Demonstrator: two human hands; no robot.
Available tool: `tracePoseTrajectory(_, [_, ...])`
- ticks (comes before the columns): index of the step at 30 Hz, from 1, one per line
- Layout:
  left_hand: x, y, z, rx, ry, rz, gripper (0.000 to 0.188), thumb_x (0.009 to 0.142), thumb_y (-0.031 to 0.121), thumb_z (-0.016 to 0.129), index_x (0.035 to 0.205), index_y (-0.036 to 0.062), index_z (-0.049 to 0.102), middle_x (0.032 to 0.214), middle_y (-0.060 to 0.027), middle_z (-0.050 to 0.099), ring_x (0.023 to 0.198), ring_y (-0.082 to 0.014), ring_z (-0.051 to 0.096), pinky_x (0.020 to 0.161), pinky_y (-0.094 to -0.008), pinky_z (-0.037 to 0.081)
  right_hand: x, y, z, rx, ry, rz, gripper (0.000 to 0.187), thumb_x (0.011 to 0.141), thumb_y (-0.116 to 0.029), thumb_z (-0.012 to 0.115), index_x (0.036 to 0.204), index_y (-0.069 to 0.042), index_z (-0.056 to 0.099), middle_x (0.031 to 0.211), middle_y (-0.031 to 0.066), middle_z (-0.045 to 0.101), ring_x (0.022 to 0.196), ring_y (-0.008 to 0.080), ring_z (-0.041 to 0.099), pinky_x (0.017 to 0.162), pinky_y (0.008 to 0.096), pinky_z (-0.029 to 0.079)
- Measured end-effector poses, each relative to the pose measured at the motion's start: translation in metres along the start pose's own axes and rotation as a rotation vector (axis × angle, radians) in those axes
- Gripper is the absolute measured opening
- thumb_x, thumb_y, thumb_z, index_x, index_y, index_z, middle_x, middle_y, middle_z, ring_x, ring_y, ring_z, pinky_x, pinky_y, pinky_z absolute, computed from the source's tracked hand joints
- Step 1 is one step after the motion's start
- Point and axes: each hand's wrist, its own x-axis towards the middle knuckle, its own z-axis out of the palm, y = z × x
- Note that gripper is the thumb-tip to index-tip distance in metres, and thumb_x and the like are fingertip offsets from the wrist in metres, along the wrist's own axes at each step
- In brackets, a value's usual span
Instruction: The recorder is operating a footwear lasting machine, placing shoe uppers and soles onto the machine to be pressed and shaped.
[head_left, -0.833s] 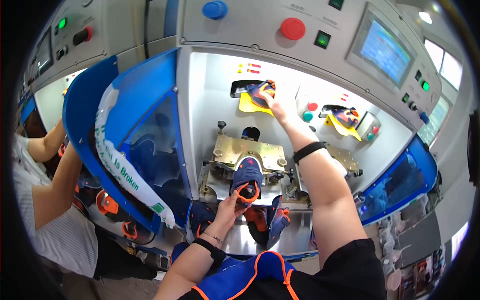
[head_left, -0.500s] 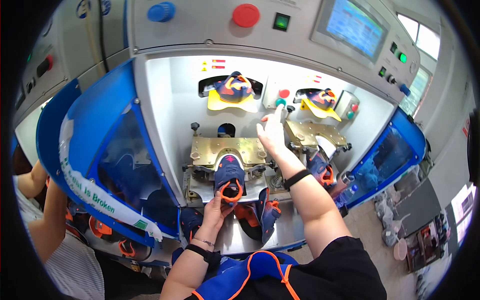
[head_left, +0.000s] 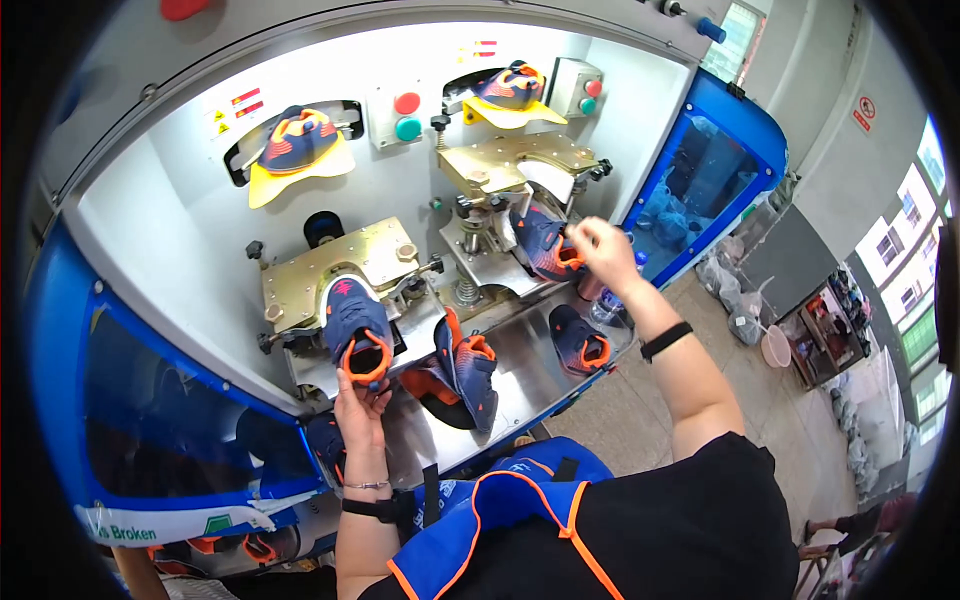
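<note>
My left hand point(head_left: 362, 400) grips the orange-rimmed heel of a navy shoe upper point(head_left: 354, 322) mounted on the left brass fixture point(head_left: 322, 268) of the machine. My right hand point(head_left: 601, 250) reaches to the right station and pinches the orange heel of a second navy upper point(head_left: 538, 240) on the right brass fixture point(head_left: 500, 160). Between my hands, a loose navy and orange upper point(head_left: 468, 366) lies on the steel shelf point(head_left: 520, 385). Another loose upper point(head_left: 580, 342) rests at the shelf's right end.
Two yellow holders with uppers, left holder point(head_left: 296, 158) and right holder point(head_left: 508, 98), hang on the white back wall beside red and green buttons point(head_left: 407, 114). Blue guard doors point(head_left: 725, 165) flank the bay. More uppers sit in a bin point(head_left: 240, 545) at lower left.
My right hand has left the upper left holder and moved right and down to the upper on the right fixture. My left hand stays on the left upper's heel. My view has shifted right.
</note>
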Motion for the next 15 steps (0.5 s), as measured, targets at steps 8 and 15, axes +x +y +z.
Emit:
tracePoseTrajectory(8, [-0.025,-0.025,0.008,-0.048,-0.062,-0.332,0.066,0.094,0.069,0.039,0.096,0.0063,0.061,0.099,-0.0184,0.068,0.089,-0.0329,0.068,0.073,-0.0412,0.058,-0.022,0.072,0.044,0.325,-0.148,-0.152,0.029,0.089,-0.029,0.070,0.102,-0.005,0.058,0.092,0.0046,0.059,0.080,0.0199,0.060,0.070,0.0322,0.048])
tracePoseTrajectory(15, [-0.059,-0.060,0.069,0.235,-0.277,-0.409,0.044,0.103,0.045,0.040,0.089,0.0064,0.056,0.091,-0.0152,0.068,0.083,-0.0265,0.069,0.072,-0.0341,0.058,-0.010,0.028,-0.032,0.750,-0.102,0.279,0.021,0.091,-0.025,0.069,0.088,-0.005,0.060,0.070,-0.0067,0.050,0.061,0.0039,0.042,0.055,0.0230,0.035])
